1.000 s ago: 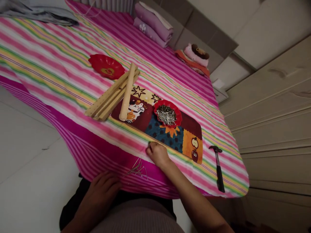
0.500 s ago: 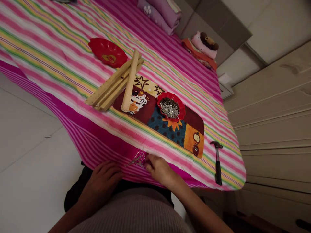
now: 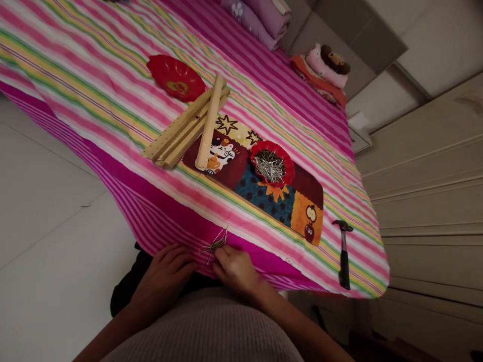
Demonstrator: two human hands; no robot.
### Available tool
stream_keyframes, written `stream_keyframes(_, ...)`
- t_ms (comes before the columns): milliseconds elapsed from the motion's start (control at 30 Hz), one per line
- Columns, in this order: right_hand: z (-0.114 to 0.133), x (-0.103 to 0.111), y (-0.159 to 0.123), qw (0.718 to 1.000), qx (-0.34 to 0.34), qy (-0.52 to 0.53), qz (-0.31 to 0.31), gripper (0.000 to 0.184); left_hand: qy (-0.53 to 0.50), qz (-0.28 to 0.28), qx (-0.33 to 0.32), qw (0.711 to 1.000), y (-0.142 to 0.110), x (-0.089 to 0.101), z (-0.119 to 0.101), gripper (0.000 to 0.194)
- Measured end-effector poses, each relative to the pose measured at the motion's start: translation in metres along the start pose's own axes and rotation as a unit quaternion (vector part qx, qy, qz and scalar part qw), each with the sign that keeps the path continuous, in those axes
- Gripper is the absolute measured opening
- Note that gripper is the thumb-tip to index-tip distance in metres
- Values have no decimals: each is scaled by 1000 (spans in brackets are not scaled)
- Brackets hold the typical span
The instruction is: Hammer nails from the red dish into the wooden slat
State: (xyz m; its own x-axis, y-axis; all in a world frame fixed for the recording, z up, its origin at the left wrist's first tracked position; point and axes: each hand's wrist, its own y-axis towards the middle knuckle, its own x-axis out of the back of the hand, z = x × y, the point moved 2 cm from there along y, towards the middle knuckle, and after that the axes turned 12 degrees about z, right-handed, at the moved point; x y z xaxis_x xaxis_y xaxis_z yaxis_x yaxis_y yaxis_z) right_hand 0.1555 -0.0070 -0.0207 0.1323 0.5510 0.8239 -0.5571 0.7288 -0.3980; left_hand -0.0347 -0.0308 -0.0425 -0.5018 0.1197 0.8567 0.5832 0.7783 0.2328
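A loose cluster of thin metal nails point(image 3: 215, 245) lies on the magenta overhang of the cloth near my lap. My right hand point(image 3: 236, 269) is closed at the right side of this cluster, its fingertips pinching nails. To the left, my left hand point(image 3: 169, 271) rests flat on the cloth's edge, fingers stretched out and holding nothing. Beyond them, a red scalloped bowl point(image 3: 290, 171) full of nails sits on a patterned board point(image 3: 260, 201) with a cat picture. Several wooden strips point(image 3: 181, 128) lie crossed over the board's left end. A hammer point(image 3: 344, 256) lies to the right.
A red leaf-shaped dish point(image 3: 175, 75) sits behind the strips. Striped cloth point(image 3: 94, 85) covers the bed. Folded purple bedding point(image 3: 260, 22) and a pink and brown plush toy point(image 3: 328, 65) are at the back. A wooden cabinet front point(image 3: 426, 201) stands along the right.
My right hand has moved left, onto the nail cluster, and the nails are bunched closer together. My left hand stays flat. The whole view has shifted slightly.
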Motion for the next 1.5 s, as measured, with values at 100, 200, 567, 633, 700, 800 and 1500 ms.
stream_keyframes(100, -4, 1, 4, 999, -25, -1, -22, 15, 1, -3, 1, 1000, 0, 0, 0, 20)
stream_keyframes(200, -16, 10, 3, 997, -50, 17, -51, 18, 0, -3, 5, 1000, -1, 0, 0, 18)
stream_keyframes(567, -19, 14, 20, 991, -69, 95, -68, 40, 0, 2, 9, 1000, -2, -3, 1, 17)
stream_keyframes(633, -17, 16, 18, 994, -39, 94, -50, 43, 0, -1, 9, 1000, -2, -3, 1, 18)
stream_keyframes(700, -19, 20, 13, 996, -23, 75, -41, 46, -1, -4, 9, 1000, -2, -2, 0, 18)
stream_keyframes(800, -20, 23, 8, 998, -37, 34, -29, 55, -1, 1, 8, 1000, -1, -1, -1, 19)
stream_keyframes(1500, -2, 13, 24, 999, 23, -20, 25, 45, 12, 18, 9, 1000, -4, -5, 0, 20)
